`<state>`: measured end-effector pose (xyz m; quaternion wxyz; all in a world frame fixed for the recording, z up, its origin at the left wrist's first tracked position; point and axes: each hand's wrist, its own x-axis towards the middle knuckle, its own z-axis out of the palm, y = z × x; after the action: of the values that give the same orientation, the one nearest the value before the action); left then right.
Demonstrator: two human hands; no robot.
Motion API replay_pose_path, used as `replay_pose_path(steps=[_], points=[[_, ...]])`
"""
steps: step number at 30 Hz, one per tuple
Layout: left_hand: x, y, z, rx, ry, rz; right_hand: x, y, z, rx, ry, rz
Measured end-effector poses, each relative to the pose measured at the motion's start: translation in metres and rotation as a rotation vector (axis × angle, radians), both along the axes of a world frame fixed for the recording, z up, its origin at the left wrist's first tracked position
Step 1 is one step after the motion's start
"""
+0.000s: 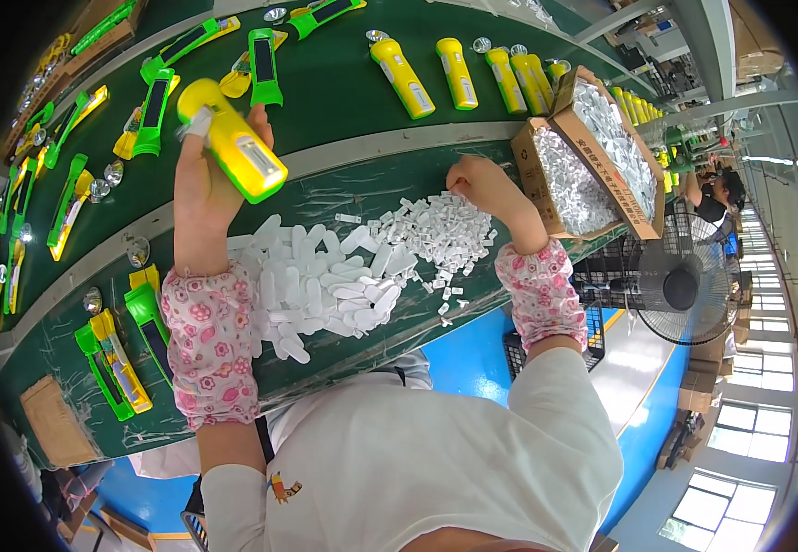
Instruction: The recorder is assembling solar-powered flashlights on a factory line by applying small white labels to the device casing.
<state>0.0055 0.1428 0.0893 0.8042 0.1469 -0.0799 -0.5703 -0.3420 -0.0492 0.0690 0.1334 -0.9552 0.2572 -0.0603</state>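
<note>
My left hand (207,184) is raised over the green work table and closed around a yellow flashlight (233,143) with a green underside, held tilted with its head up and left. White wrapping covers one of its fingertips. My right hand (493,191) is curled with fingers pressed together at the far edge of a heap of small white plastic pieces (440,235); whatever is between its fingertips is hidden. Between my forearms spreads a pile of larger oval white plastic pieces (325,285), touching the small-piece heap.
Open cartons of small white parts (569,175) stand right of my right hand. Beyond the table's pale rail, a green belt carries yellow flashlights (403,78) and opened green-and-yellow housings (153,110). More opened housings (109,363) lie left, near a cardboard piece (57,419). A black fan (679,281) stands at right.
</note>
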Motion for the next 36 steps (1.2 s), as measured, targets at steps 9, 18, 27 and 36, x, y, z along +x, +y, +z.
replay_pose_path(steps=[9,18,27,36], points=[[-0.034,-0.013,-0.011,-0.013,-0.225,-0.058,-0.007,0.021,0.002,-0.116,0.032,-0.079],[-0.056,-0.005,0.005,0.032,-0.294,-0.161,0.013,0.015,0.033,0.413,-0.222,-0.05],[-0.095,0.002,0.005,-0.032,-0.804,-0.066,0.113,0.087,0.076,0.793,-0.748,0.165],[-0.091,-0.003,-0.006,-0.063,-1.029,0.043,0.128,0.081,0.055,0.439,-0.908,0.257]])
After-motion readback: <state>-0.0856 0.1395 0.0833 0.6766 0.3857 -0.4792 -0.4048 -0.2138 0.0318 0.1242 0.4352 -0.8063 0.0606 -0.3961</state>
